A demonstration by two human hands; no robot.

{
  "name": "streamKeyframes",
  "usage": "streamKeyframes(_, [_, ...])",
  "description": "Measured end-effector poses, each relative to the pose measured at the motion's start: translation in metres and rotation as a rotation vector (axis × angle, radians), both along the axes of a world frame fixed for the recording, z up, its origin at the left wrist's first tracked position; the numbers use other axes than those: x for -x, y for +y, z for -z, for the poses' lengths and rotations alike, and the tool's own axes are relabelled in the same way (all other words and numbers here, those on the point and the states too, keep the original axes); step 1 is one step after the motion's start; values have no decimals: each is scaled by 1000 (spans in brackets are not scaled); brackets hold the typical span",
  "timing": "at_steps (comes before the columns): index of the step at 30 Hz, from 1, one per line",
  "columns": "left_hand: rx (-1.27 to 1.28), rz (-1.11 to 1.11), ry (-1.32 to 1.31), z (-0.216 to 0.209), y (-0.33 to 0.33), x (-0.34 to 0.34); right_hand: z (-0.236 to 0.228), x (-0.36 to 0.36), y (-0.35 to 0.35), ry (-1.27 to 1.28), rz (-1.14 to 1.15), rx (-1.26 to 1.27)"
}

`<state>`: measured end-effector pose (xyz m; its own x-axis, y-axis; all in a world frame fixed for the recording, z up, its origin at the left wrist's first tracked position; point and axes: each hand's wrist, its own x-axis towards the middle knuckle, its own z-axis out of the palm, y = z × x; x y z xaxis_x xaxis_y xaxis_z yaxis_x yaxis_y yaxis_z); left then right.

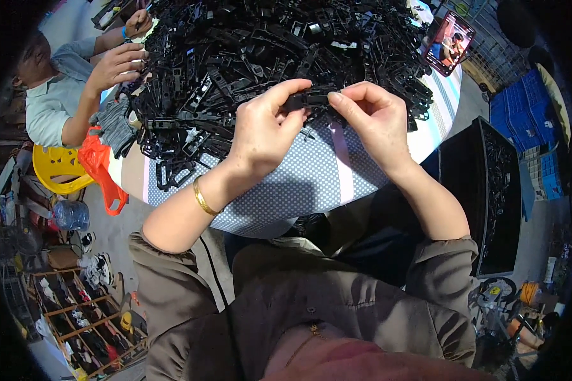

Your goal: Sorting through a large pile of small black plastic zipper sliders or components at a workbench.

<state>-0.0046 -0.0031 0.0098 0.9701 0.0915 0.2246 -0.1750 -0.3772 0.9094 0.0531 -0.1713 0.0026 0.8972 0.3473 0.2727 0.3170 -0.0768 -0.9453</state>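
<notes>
One co-worker (51, 114) in a pale cloth shirt sits at the upper left of the frame, a bare hand (115, 66) reaching to the heap's near side. Below, a glossy yellow plastic chair (51, 170) curves outward, with a clear, ribbed jug (71, 216) under it and, at the lower left, a wooden rack (76, 330) divided into boxy compartments of shoes. Next comes a crinkled orange-red plastic bag (95, 159) hanging by the table's edge, then knitted grey gloves (114, 124). Across the upper middle spreads the heap (254, 51), a tangle of slim black parts, many slotted or frame-like, on a tabletop (279, 193) covered with dotted grey-blue cloth crossed by pale bands. Before it, at upper centre, the left hand (260, 130), a smooth gold bangle (203, 195) on its wrist, has its grip clamped on the left end of a narrow black part (316, 99); the right hand (375, 120) pinches the right end between thumb and fingers. At the upper right stands a flat, lit phone (449, 46). Farther right are a dark, straight-walled bin (457, 165) holding more black pieces and latticed blue crates (524, 111).
</notes>
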Motion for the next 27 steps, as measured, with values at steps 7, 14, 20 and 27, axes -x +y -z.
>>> streamKeyframes(7, [334, 231, 16, 0, 0, 5, -3, 0, -1, -334, 60, 155])
streamKeyframes(14, [223, 280, 28, -10, 2, 7, -24, -3, -7, -700, 164, 524])
streamKeyframes(20, [455, 318, 122, -1, 3, -4, -43, -54, -5, -281, -81, 357])
streamKeyframes(27, [422, 396, 155, 6, -4, -4, -63, -155, 37, -900, 404, 640])
